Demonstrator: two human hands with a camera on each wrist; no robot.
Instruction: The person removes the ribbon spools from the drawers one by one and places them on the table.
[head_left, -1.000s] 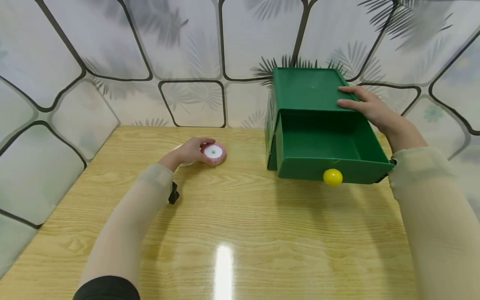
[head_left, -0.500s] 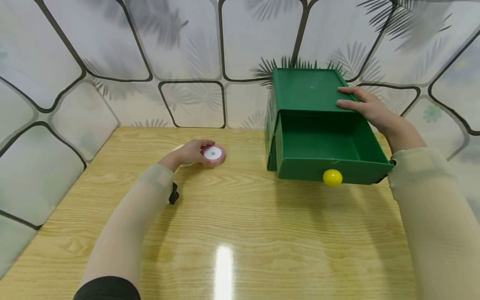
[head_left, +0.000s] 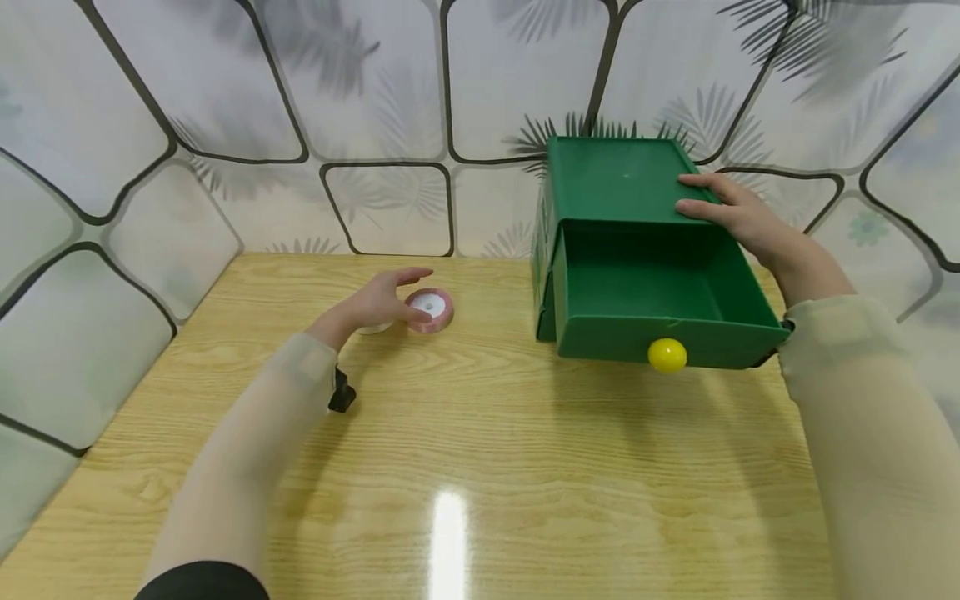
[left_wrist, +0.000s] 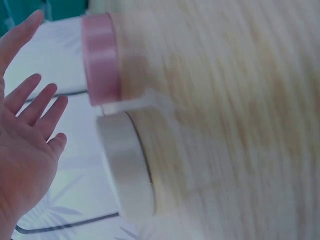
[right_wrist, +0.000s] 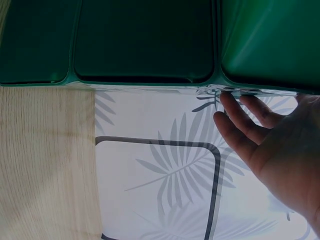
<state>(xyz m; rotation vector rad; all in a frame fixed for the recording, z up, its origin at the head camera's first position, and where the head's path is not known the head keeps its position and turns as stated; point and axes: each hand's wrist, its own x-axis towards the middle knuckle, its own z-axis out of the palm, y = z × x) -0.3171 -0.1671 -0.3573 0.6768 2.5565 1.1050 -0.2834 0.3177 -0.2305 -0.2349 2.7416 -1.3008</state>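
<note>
On the table (head_left: 495, 433) | I saw left hand (head_left: 375, 302), spread wider now, beside pink roll (head_left: 433, 304) | right hand (head_left: 738, 218) lay straight-fingered on green cabinet (head_left: 618, 177) | head view mostly hid cream roll (left_wrist: 127, 167)

The light brown wood worktop (head_left: 555, 483) has a bright white shine (head_left: 448, 542) on it. Dark lines (head_left: 448, 83) and gray leaves (head_left: 330, 62) cover the pale walls (head_left: 517, 75).

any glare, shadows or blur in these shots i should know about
Head view: a bright glare streak on the wooden table and a soft shadow below the open green drawer; left wrist view: hazy and soft, the pink ribbon roll and white roll lacking crisp edges; right wrist view: green cabinet dark against the bright leaf-patterned backdrop.
</note>
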